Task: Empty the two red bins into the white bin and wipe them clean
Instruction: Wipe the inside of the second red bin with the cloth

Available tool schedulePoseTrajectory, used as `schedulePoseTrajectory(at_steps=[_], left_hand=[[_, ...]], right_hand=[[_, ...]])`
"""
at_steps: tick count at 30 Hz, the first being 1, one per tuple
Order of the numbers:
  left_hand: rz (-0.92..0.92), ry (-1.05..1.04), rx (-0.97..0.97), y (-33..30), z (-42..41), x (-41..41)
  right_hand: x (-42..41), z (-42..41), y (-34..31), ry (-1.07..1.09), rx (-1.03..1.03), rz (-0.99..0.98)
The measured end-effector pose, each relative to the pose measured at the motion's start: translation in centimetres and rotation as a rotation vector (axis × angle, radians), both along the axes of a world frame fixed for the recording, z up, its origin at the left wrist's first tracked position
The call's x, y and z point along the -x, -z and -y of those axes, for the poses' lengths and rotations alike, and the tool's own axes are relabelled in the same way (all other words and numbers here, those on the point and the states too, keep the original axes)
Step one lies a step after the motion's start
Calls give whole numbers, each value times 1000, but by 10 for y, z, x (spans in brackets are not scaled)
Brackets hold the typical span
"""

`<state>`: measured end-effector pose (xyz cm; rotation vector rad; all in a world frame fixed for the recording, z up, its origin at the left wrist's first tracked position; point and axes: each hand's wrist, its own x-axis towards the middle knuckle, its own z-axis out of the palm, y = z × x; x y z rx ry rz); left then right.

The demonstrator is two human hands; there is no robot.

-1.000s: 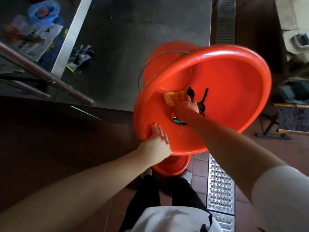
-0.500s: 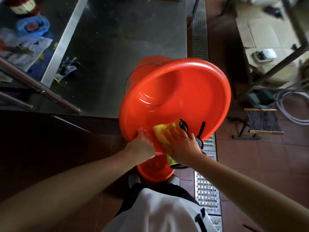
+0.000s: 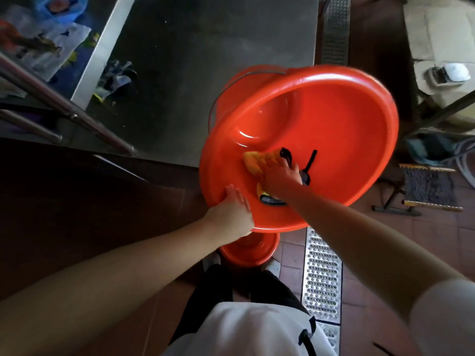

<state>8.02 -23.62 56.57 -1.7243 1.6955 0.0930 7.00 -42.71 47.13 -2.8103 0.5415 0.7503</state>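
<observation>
We held the big red basin (image 3: 334, 140) tilted toward us, likely so its inner wall faced up for wiping. Our left hand (image 3: 231, 214) gripped its near rim, fingers flat inside and thumb hidden beneath, steadying it. Our right hand (image 3: 280, 176) pressed a yellow cloth (image 3: 254, 161) against the inner wall, fingers curled over it. A red bucket (image 3: 236, 91) stood behind the basin on the steel table (image 3: 205, 60), and 1 smaller red bowl (image 3: 252, 250) sat by our feet. We saw no white bin. The tiled floor (image 3: 437, 240) carried a metal drain grate (image 3: 321, 278).
</observation>
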Motion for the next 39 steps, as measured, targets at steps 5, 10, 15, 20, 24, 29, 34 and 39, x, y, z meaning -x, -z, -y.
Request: schedulePoseTrajectory(at_steps=[5, 10, 15, 20, 24, 29, 34, 39], left_hand=[[-31, -16, 140, 8, 0, -4], [-53, 43, 116, 7, -3, -15], [-142, 53, 61, 1, -1, -16], [-136, 63, 80, -10, -5, -18], [-208, 19, 94, -11, -6, -23], [-137, 108, 69, -12, -10, -35], [-37, 143, 112, -28, -27, -57], [145, 90, -2, -56, -34, -76]], right_hand=[[-47, 14, 26, 0, 4, -46], [-42, 3, 17, 51, -1, -64], [4, -24, -19, 36, -13, -3], [70, -48, -47, -3, 25, 111], [96, -58, -60, -104, 105, 223], [99, -49, -70, -272, 141, 25], [107, -36, -92, -404, 314, 104], [110, -20, -108, -502, 474, 135]])
